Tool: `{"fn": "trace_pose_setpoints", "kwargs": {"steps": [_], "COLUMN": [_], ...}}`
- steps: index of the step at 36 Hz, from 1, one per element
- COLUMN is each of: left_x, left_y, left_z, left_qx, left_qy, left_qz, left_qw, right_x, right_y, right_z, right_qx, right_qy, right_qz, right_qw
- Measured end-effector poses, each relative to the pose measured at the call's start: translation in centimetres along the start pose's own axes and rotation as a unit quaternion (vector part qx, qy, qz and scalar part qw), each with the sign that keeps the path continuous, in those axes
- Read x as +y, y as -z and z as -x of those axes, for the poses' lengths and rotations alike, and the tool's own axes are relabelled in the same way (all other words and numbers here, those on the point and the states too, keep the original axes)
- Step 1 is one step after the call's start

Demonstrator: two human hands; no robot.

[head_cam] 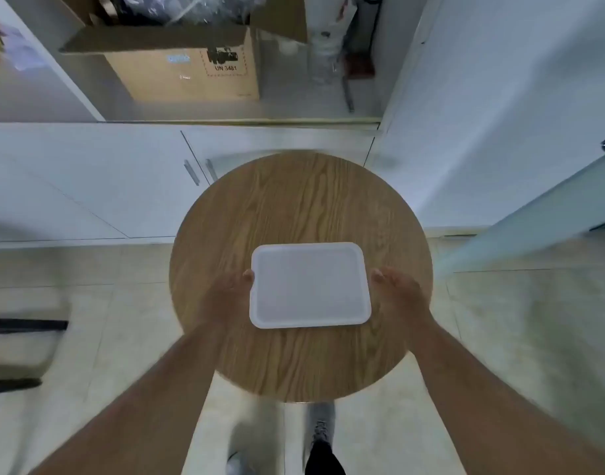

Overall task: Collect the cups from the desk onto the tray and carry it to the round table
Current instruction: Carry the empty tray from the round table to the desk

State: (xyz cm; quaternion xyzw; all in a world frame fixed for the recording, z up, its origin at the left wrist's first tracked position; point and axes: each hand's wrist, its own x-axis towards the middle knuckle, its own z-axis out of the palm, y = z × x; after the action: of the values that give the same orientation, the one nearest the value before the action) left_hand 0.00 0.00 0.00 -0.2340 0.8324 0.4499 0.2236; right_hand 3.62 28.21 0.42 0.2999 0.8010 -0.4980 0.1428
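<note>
A white rectangular tray (pixel 309 286) with nothing on it is over the round wooden table (pixel 301 207), near the table's front half. My left hand (pixel 225 299) grips the tray's left edge, thumb on the rim. At the tray's right edge is my right hand (pixel 400 296), fingers curled beside and under the rim. No cups are in view. Whether the tray rests on the table or hovers just above it cannot be told.
White low cabinets (pixel 105 186) with handles stand behind the table. An open cardboard box (pixel 191 63) sits on the counter above. A glass door (pixel 540 214) is at the right. Dark chair legs (pixel 23 325) are at the left. My shoes (pixel 319 430) show on the tiled floor.
</note>
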Motion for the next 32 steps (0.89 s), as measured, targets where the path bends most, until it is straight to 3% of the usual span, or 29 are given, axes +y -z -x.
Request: {"fn": "trace_pose_setpoints", "kwargs": {"steps": [3,10,22,32], "left_x": [-1.4,-2.6,-3.3,-0.8], "left_y": [-1.0,-2.4,-2.5,2.7], "left_z": [-1.5,-3.3,-3.8,1.2], "left_qx": [0.004,-0.004,0.043,0.096], "left_qy": [0.021,0.063,0.05,0.047], "left_qz": [0.024,-0.029,-0.039,0.03], "left_qw": [0.999,0.998,0.997,0.994], "right_x": [1.0,1.9,1.6,-3.8], "right_y": [-0.9,-2.5,-3.0,-1.5], "right_z": [-2.0,-4.4,-5.3,-1.1], "right_qx": [-0.003,-0.006,0.021,0.01], "right_qy": [-0.018,-0.055,-0.085,-0.026], "right_qz": [0.036,0.097,0.1,0.072], "right_qw": [0.999,0.994,0.991,0.997]}}
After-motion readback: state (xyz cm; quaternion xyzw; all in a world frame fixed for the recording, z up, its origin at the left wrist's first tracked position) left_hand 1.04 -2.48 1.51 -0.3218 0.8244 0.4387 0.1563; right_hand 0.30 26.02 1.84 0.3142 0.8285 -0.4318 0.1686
